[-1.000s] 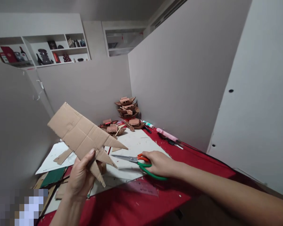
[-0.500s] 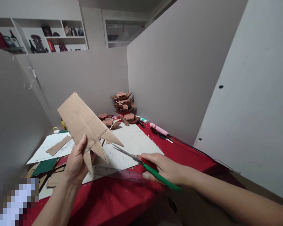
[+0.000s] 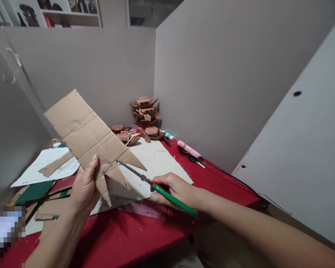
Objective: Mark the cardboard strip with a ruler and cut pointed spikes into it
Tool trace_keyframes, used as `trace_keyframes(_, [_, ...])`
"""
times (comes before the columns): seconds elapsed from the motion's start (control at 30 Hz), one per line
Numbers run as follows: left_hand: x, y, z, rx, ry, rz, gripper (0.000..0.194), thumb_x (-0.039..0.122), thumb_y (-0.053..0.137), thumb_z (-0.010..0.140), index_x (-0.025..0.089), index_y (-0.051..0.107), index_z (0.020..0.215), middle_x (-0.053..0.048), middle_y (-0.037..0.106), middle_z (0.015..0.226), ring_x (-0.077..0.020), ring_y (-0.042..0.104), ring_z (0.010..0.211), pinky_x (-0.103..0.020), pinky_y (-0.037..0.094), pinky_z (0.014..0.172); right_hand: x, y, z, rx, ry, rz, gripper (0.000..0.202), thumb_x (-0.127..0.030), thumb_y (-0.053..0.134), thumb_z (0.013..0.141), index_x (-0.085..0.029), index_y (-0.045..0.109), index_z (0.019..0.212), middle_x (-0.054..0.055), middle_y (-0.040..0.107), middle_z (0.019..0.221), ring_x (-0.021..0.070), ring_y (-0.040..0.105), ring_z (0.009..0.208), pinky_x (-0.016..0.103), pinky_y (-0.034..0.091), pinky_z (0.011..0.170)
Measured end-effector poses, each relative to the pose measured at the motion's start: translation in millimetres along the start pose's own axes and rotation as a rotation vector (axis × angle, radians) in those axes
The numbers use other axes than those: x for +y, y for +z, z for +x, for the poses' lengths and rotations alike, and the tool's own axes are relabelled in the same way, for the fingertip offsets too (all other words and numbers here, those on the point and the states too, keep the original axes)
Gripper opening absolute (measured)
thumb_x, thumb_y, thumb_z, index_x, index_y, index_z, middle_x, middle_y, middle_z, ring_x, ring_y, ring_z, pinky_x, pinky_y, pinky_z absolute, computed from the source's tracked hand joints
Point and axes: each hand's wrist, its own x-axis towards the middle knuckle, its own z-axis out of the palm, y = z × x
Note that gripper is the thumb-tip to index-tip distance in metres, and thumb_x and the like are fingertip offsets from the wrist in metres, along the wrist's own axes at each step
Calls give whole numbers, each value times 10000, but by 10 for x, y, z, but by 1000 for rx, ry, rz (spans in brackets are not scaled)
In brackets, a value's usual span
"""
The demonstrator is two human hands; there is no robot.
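Observation:
My left hand (image 3: 86,186) grips a brown cardboard piece (image 3: 83,130) near its lower edge, thumb on top and fingers hidden behind. The piece is tilted up above the table, and its lower end is cut into three pointed strips. In my right hand (image 3: 170,191) is a pair of scissors (image 3: 134,172) with green and orange handles. Their blades look closed or nearly so, and the tips meet the cardboard at the notch between two pointed strips. Whether the tips touch the card I cannot tell.
Several model boats (image 3: 145,111) stand stacked in the far corner. A pink glue gun (image 3: 189,149) with a cable lies on the red tablecloth (image 3: 212,182) at right. Cardboard scraps (image 3: 51,208) and a drawn-on white sheet (image 3: 25,169) lie at left. Grey partitions enclose the table.
My right hand has brought the scissors left and up, so their tips moved from beside the cardboard to the notch. The view has tipped downward; my left hand keeps its hold.

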Motion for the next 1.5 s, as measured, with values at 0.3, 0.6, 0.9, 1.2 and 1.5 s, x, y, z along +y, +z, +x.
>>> trace_keyframes(0.3, [-15, -61, -19, 5, -10, 23, 341, 263, 681, 839, 178, 655, 1169, -66, 760, 1056, -266, 704, 1021, -351, 592, 871, 7, 130, -8, -53, -41, 284, 421, -504, 553, 879, -185, 415, 642, -61, 312, 588, 81, 295, 547, 206, 266, 486])
trace_keyframes(0.6, [-34, -37, -55, 6, -14, 49, 434, 305, 750, 776, 193, 647, 1183, -69, 739, 1124, -283, 694, 1041, -338, 602, 846, -5, 185, -89, -21, -12, 313, 409, -481, 558, 876, -188, 406, 633, -59, 312, 581, 80, 282, 540, 209, 262, 478])
trace_keyframes(0.9, [-83, -11, -102, 18, -59, -3, 400, 265, 749, 761, 175, 658, 1139, -61, 767, 1003, -275, 713, 991, -328, 602, 834, -58, 152, -188, -23, 19, 316, 453, -535, 554, 861, -203, 356, 623, -64, 279, 584, 82, 259, 536, 212, 239, 468])
trace_keyframes(1.2, [-73, 4, -116, 38, -91, -68, 316, 230, 723, 784, 148, 675, 1086, -89, 764, 1008, -271, 726, 951, -345, 598, 849, -173, 133, -254, -43, 62, 128, 393, -532, 535, 870, -187, 425, 719, -42, 352, 659, 112, 320, 610, 240, 304, 545])
trace_keyframes(1.5, [-70, 17, -145, 86, -149, -125, 227, 156, 585, 891, 141, 678, 1098, -47, 771, 838, -160, 735, 690, -267, 613, 754, -91, 307, -240, 68, 157, 98, 412, -551, 580, 833, -196, 429, 688, -55, 360, 585, 103, 318, 555, 232, 288, 503])
